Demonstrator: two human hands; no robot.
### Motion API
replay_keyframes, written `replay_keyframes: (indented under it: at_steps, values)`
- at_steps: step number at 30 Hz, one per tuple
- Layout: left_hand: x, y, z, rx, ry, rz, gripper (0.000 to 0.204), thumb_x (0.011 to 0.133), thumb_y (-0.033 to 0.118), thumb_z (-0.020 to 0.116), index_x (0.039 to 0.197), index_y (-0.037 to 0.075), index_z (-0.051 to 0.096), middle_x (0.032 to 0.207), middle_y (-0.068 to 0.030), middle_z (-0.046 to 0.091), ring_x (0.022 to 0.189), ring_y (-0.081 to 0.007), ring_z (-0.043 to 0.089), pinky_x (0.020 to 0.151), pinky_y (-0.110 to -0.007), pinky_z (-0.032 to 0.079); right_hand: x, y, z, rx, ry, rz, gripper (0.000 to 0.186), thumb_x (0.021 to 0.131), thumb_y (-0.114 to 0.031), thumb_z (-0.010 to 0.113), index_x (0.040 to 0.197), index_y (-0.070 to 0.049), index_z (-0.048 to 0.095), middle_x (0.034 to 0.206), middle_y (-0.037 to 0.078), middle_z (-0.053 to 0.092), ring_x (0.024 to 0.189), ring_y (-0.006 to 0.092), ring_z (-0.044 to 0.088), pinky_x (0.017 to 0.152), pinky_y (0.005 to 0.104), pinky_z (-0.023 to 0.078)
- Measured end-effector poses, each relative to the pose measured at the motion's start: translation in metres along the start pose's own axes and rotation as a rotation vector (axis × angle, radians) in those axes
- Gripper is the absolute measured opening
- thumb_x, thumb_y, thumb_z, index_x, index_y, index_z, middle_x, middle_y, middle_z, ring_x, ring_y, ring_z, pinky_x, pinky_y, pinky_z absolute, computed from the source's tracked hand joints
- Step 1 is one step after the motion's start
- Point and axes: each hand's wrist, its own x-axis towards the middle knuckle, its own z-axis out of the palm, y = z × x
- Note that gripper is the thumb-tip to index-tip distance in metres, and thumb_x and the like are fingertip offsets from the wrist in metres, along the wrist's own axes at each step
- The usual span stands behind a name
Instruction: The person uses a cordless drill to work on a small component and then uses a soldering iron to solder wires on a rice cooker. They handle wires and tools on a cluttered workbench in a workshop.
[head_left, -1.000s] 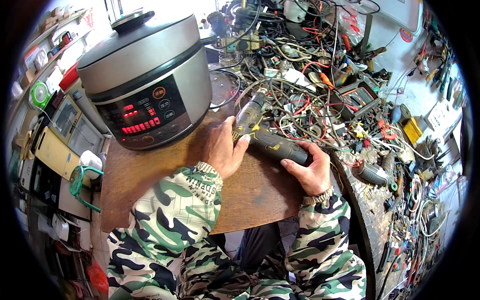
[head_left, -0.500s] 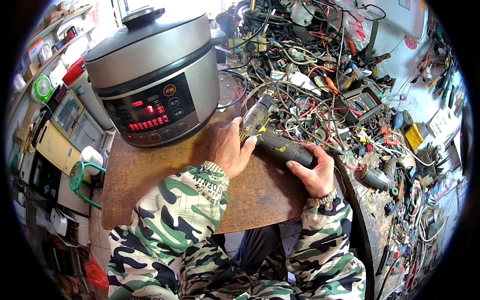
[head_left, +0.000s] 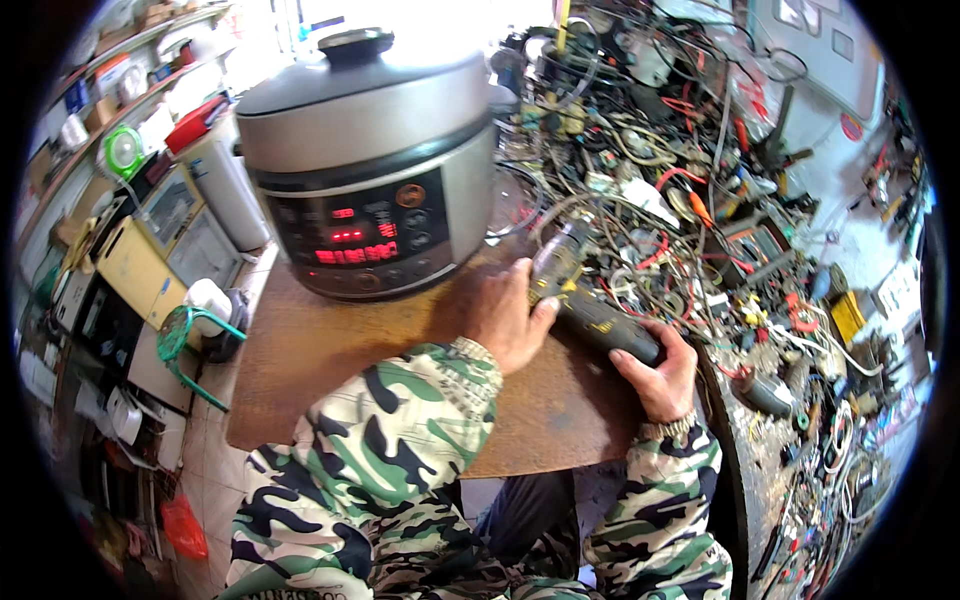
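Note:
A black cordless drill (head_left: pixel 604 322) with yellow markings lies across my two hands, just above or on the wooden table top (head_left: pixel 340 380). Its chuck end points away toward a heap of cables. My left hand (head_left: pixel 508 318) is wrapped round the drill's body near the head, its thumb along the near side. At the handle's far end my right hand (head_left: pixel 660 376) grips the base between thumb and fingers. To the left of the drill stands a silver and black electric pressure cooker (head_left: pixel 370 170), lid on, its red display lit.
A dense heap of cables and parts (head_left: pixel 650 200) fills the back right, with an orange-handled screwdriver (head_left: pixel 700 208) and a multimeter (head_left: pixel 752 246) in it. Another worn power tool body (head_left: pixel 766 392) lies at the right. A green stool (head_left: pixel 180 345) stands left of the table.
The whole scene has shifted to the right in the picture as the view turned left. Both hands keep their hold on the drill, with little change in its pose.

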Motion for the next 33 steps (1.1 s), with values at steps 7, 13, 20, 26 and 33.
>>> replay_keyframes:
  at_steps: [7, 13, 20, 26, 33]
  values:
    - [0.000, -0.002, 0.003, -0.001, 0.012, 0.016, 0.059, 0.092, 0.027, 0.063, 0.134, -0.008, 0.042, 0.116, -0.0293, 0.059, 0.108, -0.0438, 0.054, 0.095, -0.051, 0.041, -0.002, -0.005, -0.005, 0.000, -0.024, 0.060, 0.059, 0.071, -0.022, 0.087, 0.114, 0.009, 0.063, 0.099, 0.012, 0.070, 0.088, 0.0156, 0.065, 0.083, 0.0295, 0.053]
    - [0.001, 0.006, -0.005, -0.032, -0.033, -0.060, 0.060, 0.090, 0.027, 0.064, 0.134, -0.009, 0.043, 0.110, -0.0283, 0.062, 0.104, -0.0438, 0.057, 0.093, -0.051, 0.042, -0.002, -0.003, -0.001, 0.045, -0.012, 0.051, 0.056, 0.075, -0.025, 0.085, 0.114, 0.008, 0.064, 0.099, 0.010, 0.070, 0.087, 0.0139, 0.063, 0.081, 0.0279, 0.052]
    - [0.009, 0.001, 0.005, -0.127, -0.028, -0.113, 0.057, 0.089, 0.032, 0.064, 0.130, -0.005, 0.049, 0.109, -0.0305, 0.064, 0.103, -0.0470, 0.061, 0.090, -0.054, 0.046, -0.002, -0.003, -0.005, -0.193, 0.030, -0.039, 0.053, 0.073, -0.025, 0.085, 0.110, 0.007, 0.066, 0.093, 0.012, 0.072, 0.086, 0.0165, 0.066, 0.080, 0.0312, 0.053]
    - [0.017, -0.015, 0.007, -0.257, -0.105, -0.165, 0.066, 0.089, 0.033, 0.069, 0.134, -0.009, 0.047, 0.118, -0.0274, 0.064, 0.109, -0.0351, 0.064, 0.097, -0.042, 0.048, 0.000, -0.001, -0.003, -0.049, -0.046, 0.011, 0.061, 0.072, -0.031, 0.088, 0.114, 0.008, 0.065, 0.095, 0.013, 0.072, 0.087, 0.0162, 0.067, 0.081, 0.0310, 0.053]
    - [0.018, -0.015, 0.001, -0.883, -0.162, -0.329, 0.080, 0.078, 0.005, 0.079, 0.144, -0.008, 0.035, 0.130, -0.0241, 0.058, 0.117, -0.0255, 0.059, 0.100, -0.036, 0.048, -0.006, 0.002, -0.008, -0.124, -0.035, -0.100, 0.067, 0.067, -0.034, 0.092, 0.115, 0.005, 0.065, 0.097, 0.013, 0.072, 0.091, 0.0187, 0.068, 0.084, 0.0316, 0.053]
